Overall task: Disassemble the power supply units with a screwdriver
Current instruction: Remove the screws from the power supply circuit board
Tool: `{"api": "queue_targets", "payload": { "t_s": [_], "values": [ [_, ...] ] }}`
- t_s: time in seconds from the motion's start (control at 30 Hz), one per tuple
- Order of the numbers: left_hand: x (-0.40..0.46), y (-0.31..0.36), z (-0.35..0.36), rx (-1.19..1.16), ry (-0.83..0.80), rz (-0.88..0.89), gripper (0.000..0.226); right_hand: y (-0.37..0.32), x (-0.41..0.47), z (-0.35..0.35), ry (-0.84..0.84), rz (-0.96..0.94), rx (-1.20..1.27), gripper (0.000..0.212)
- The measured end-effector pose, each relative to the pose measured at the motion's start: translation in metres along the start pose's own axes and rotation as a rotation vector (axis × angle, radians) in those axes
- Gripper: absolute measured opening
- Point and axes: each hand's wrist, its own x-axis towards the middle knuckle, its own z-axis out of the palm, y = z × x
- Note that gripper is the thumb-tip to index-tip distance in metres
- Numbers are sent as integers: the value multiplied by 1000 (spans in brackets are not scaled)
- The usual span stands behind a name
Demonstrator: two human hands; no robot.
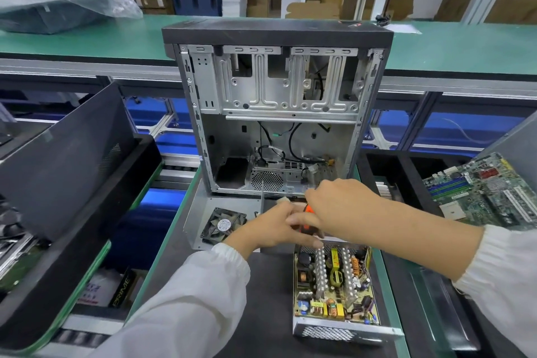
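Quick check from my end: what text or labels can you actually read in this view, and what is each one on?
"PRIME": black box in the lower-left bin.
Fan hub sticker: print too small to read.
Power supply board markings: too small.
Motherboard at right: lettering blurred.
White packet beside the box: print unreadable.

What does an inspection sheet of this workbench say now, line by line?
Surface: dark mat on a green bench.
Job's things: opened power supply, circuit board exposed; its cover with fan lies beside it; orange screwdriver between both hands.
Clutter: empty computer case standing behind.
Grippers: left hand and right hand meet at the screwdriver; which one holds it cannot be told.
Cables: black wires inside the case.
Surroundings: motherboard in the right bin; cardboard boxes behind.
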Motion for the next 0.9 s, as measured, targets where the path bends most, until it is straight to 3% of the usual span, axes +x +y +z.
{"api": "queue_targets", "payload": {
  "t_s": [0.07,0.13,0.23,0.37,0.47,0.53,0.63,0.77,0.83,0.9],
  "values": [
    [2,-2,0,-17,43,0,15,1,-2,0,-44,-50,41,41],
    [2,-2,0,-46,48,13,27,6,-5,-3,-159,-131,157,26],
    [2,-4,1,-69,53,-14,32,12,-8,-8,-197,-156,277,40],
    [3,-4,0,11,22,-25,14,3,-2,-2,-59,30,129,59],
    [4,-4,-1,10,42,-27,16,1,-1,4,-20,6,78,41],
    [4,-7,-1,-16,71,-7,25,8,-3,2,-127,-84,216,24],
    [2,-5,1,-53,56,-6,23,16,-6,-4,-240,-146,361,41],
    [3,-6,2,31,23,36,22,7,-2,-1,-99,22,213,64],
    [5,-7,0,57,28,-13,11,4,1,3,-35,44,124,59],
    [4,-8,-1,60,52,-6,21,5,1,7,-20,11,95,47]
  ]
}}
